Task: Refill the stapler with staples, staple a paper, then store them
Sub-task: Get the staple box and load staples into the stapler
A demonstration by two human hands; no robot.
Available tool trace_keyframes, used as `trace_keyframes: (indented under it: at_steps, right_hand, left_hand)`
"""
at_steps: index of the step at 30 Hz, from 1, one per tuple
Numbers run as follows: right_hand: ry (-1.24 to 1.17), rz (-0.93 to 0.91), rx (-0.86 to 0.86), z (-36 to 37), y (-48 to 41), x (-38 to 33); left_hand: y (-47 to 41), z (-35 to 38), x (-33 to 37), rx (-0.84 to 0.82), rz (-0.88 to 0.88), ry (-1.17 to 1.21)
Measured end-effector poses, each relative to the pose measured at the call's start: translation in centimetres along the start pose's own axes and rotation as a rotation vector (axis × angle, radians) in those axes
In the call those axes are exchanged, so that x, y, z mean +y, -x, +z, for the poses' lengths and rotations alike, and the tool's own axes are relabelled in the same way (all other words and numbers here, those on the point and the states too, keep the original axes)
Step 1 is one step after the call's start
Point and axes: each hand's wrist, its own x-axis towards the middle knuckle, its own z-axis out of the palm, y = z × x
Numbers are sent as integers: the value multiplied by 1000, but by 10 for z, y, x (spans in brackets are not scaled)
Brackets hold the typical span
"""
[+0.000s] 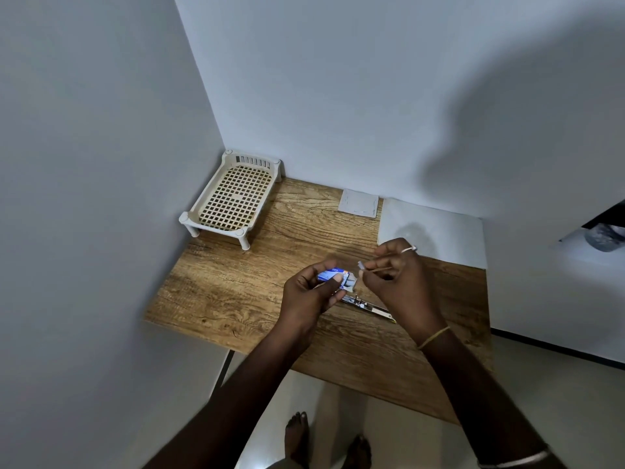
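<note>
My left hand (313, 292) grips a small blue staple box (333, 275) above the wooden table (243, 292), its open end facing right. My right hand (395, 275) pinches a short strip of staples (361, 265) just to the right of the box's mouth. The opened metal stapler (367, 306) lies flat on the table beneath and between both hands, partly hidden by them. A large white paper sheet (439, 231) lies at the back right of the table, and a smaller folded paper (358, 203) lies beside it against the wall.
A cream plastic mesh rack (233, 198) on short legs stands in the back left corner. Walls close off the left and the back. The table's front edge runs diagonally, with floor and my bare feet (324, 441) below it.
</note>
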Motion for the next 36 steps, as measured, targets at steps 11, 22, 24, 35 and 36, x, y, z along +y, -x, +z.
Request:
trace_keyframes:
  at_steps: [11, 22, 24, 35, 36]
  right_hand:
    - [195, -144, -111, 6, 27, 16]
    - [325, -271, -122, 9, 30, 24]
    - [372, -302, -122, 9, 34, 24]
    - [373, -258, -94, 15, 39, 26]
    - [369, -255, -85, 16, 39, 27]
  left_hand:
    - [-7, 0, 0, 66, -110, 229]
    - [-8, 2, -7, 76, -89, 229]
    - [-8, 2, -8, 89, -70, 234]
    - [-8, 1, -20, 59, 20, 154]
    - [-8, 1, -21, 53, 24, 145]
